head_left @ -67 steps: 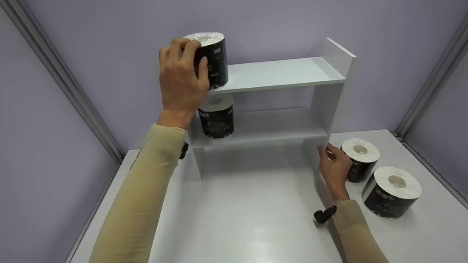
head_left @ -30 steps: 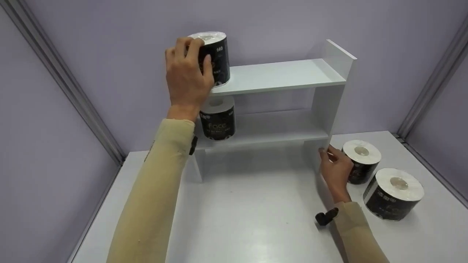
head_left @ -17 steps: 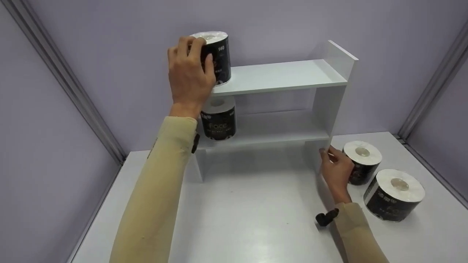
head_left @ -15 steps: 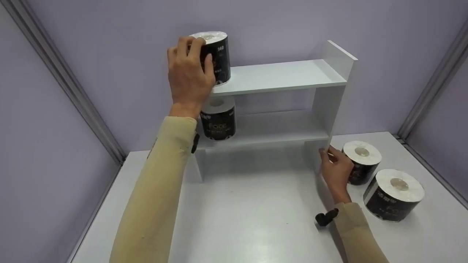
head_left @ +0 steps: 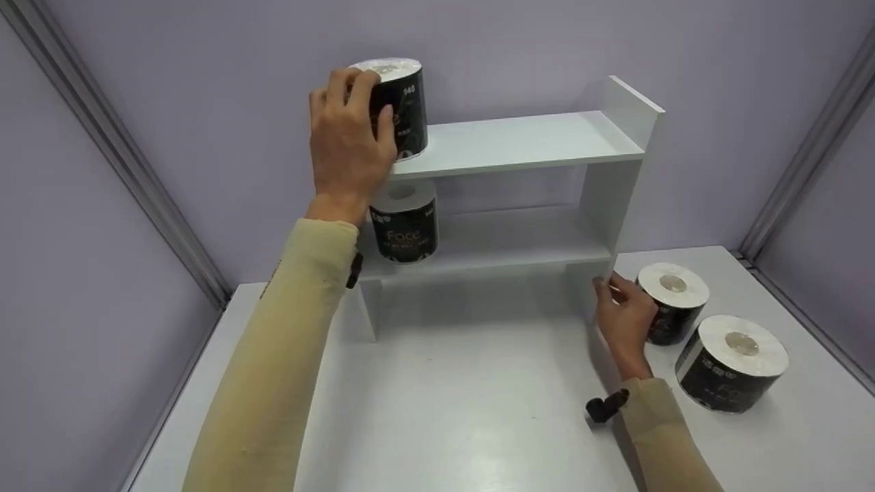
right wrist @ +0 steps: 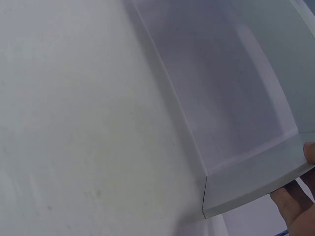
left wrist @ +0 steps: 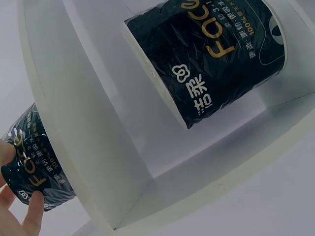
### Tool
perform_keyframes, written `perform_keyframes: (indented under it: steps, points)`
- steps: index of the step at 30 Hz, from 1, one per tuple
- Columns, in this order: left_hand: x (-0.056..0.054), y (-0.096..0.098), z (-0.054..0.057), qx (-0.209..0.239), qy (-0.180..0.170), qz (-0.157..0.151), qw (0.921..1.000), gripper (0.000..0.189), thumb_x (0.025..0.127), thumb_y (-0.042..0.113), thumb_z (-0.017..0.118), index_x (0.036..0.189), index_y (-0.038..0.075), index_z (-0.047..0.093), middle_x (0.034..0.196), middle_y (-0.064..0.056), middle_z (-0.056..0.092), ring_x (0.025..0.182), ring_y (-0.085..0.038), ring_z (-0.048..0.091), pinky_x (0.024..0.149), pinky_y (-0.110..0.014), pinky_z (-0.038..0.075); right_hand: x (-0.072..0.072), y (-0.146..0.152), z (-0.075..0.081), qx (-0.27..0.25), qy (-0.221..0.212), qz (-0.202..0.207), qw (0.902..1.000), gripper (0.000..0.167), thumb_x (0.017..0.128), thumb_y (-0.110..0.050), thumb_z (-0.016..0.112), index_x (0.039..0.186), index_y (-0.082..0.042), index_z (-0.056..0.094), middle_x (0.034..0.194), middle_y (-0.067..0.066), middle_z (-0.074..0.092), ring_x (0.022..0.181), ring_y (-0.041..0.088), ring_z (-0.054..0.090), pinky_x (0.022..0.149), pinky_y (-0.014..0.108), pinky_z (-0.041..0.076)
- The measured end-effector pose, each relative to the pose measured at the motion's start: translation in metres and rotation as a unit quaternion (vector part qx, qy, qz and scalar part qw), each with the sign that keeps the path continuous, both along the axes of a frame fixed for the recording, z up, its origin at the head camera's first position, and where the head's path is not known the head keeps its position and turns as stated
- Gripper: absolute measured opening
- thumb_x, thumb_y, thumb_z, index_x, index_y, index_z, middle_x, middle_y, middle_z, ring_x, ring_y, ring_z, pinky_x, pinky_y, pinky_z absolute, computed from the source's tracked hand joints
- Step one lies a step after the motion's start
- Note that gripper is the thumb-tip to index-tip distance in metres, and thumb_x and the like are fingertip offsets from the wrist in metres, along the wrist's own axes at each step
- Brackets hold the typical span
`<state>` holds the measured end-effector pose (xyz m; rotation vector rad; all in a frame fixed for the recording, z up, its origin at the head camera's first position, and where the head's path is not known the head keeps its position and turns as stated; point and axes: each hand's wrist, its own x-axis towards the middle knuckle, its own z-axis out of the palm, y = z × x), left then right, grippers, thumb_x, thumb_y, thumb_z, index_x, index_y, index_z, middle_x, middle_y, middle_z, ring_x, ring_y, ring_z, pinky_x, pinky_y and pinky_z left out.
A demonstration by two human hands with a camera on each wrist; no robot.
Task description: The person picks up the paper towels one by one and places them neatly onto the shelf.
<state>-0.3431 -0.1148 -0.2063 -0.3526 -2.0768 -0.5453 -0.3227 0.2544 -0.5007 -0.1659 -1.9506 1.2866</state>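
Note:
My left hand grips a black-wrapped toilet roll from its left side, at the left end of the shelf's top board. In the left wrist view, fingertips press against that roll's wrapper. Directly below, a second toilet roll stands upright on the middle board of the white shelf. My right hand pinches the front edge of the shelf's right side panel between thumb and fingers. The right wrist view shows the thumb on the panel's inner face, fingers on the outer face.
Two more toilet rolls stand upright on the white table right of the shelf: one farther back beside my right hand, one nearer. Pale walls with metal corner posts enclose the table.
Over the first second, my left hand and the roll in it shift slightly to the right and back on the top board; then they hold nearly still. The right hand keeps its hold.

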Motion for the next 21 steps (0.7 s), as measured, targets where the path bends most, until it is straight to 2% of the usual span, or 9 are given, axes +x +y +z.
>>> perform_keyframes:
  steps: [6,10,13,16,21]
  points:
    - [0.002,-0.007,0.001,0.003,-0.003,-0.025,0.9997,0.035,0.108,0.023,0.062,0.14,0.007,0.065,0.145,-0.012,0.058,0.132,-0.034,0.052,0.118,-0.036,0.043,-0.002,-0.002,0.002,-0.001,0.001,0.004,1.0,0.024,0.098,-0.003,0.074,0.121,0.003,0.079,0.113,0.024,0.078,0.087,-0.02,0.059,0.08,0.0,0.048]
    - [0.004,-0.011,0.0,-0.001,-0.008,-0.027,0.9996,0.038,0.107,0.024,0.063,0.142,0.006,0.063,0.146,-0.013,0.057,0.133,-0.034,0.051,0.119,-0.037,0.042,-0.002,-0.004,0.004,-0.005,0.004,0.009,0.9999,0.024,0.098,-0.002,0.074,0.121,0.004,0.078,0.113,0.025,0.078,0.096,0.011,0.077,0.08,0.0,0.048]
    - [0.007,-0.014,0.0,-0.003,-0.012,-0.026,0.9996,0.04,0.107,0.024,0.063,0.143,0.006,0.063,0.146,-0.013,0.057,0.132,-0.034,0.051,0.118,-0.037,0.043,-0.002,-0.007,0.004,-0.007,0.004,0.012,0.9999,0.024,0.098,-0.002,0.074,0.121,0.004,0.078,0.113,0.025,0.078,0.104,0.039,0.076,0.082,0.0,0.048]
    - [0.009,-0.017,0.001,-0.004,-0.008,-0.031,0.9995,0.041,0.107,0.025,0.063,0.144,0.006,0.062,0.146,-0.013,0.057,0.131,-0.034,0.051,0.117,-0.038,0.043,-0.002,-0.01,0.003,-0.01,0.006,0.012,0.9999,0.025,0.098,-0.002,0.075,0.122,0.004,0.078,0.112,0.025,0.078,0.103,0.035,0.075,0.083,0.001,0.048]
    - [0.012,-0.019,-0.002,0.006,0.016,-0.047,0.9987,0.043,0.106,0.025,0.065,0.144,0.004,0.063,0.147,-0.015,0.058,0.13,-0.035,0.052,0.116,-0.041,0.043,-0.001,-0.013,0.003,-0.008,0.003,0.01,0.9999,0.024,0.098,-0.006,0.076,0.121,0.002,0.079,0.112,0.023,0.079,0.093,0.004,0.071,0.083,0.003,0.05]
